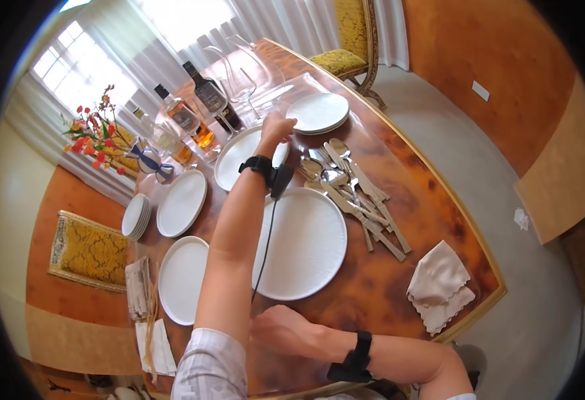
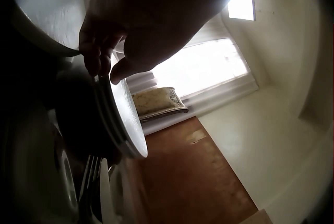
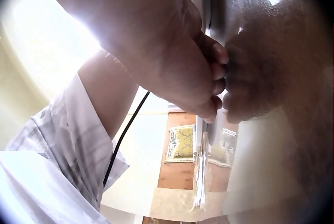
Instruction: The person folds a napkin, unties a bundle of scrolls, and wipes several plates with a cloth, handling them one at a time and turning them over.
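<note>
My left hand reaches across to the stack of small white plates. In the left wrist view, the left hand has its thumb over the upper plate's face and its fingers at the rim of the plate stack, pinching the edge. Close to the near tabletop edge is my right hand, below the large white plate. Its fingers are loosely bent, holding nothing; the right wrist view shows the right hand with fingertips at the glossy table surface.
Mixed cutlery lies beside the large plate. A beige cloth sits near the right edge. Further white plates, bottles, wine glasses and a flower vase stand left and behind. A cable hangs from the left wrist.
</note>
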Demonstrator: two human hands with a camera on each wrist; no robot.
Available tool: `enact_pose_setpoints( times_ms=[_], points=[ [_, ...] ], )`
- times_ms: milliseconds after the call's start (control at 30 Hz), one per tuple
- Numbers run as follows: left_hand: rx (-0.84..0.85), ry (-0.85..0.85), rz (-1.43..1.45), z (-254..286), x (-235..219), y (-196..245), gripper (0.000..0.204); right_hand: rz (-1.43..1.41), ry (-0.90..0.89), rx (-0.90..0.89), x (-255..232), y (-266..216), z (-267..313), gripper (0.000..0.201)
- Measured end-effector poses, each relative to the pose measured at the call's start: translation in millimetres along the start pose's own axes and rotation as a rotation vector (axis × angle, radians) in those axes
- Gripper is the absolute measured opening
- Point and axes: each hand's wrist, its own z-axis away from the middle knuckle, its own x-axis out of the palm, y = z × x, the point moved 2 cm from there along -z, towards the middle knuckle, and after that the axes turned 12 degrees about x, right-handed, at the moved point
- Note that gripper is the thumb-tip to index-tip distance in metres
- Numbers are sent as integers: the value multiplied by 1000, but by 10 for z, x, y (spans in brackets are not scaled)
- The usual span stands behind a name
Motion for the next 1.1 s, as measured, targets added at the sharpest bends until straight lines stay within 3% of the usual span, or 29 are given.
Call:
enact_pose_setpoints(
  times_ms=[33,133,267,367,467,533,633,800,867,1000,1100],
  points=[
    [29,-11,36,103,-70,46,31,-42,62,-14,61,33,8,29],
    [104,-58,94,421,-380,87,38,-216,-11,-46,140,147,-13,30],
    [144,-170,157,1104,-1014,38,44,53,-65,-92,-91,7,-32,31],
    [124,-147,116,1851,-1532,-52,38,93,-112,-47,-166,-60,-24,22],
    [48,-84,145,2675,-1947,-226,35,142,-146,-50,-122,-25,-36,26],
    [35,-15,139,3193,-2119,-484,34,184,-246,-3,-164,-51,-60,28],
    [52,100,92,3933,-2262,-800,30,179,-228,15,-270,-153,-35,28],
    [47,468,100,4735,-2215,-1332,19,248,-217,29,-290,-204,-28,26],
    [88,605,165,4873,-2154,-1427,18,299,-225,52,-260,-249,7,25],
    [188,814,34,4960,-2130,-1327,21,381,-201,46,-230,-353,22,23],
    [216,802,47,5020,-2174,-1151,23,457,-195,58,-200,-424,24,22]
  ],
)
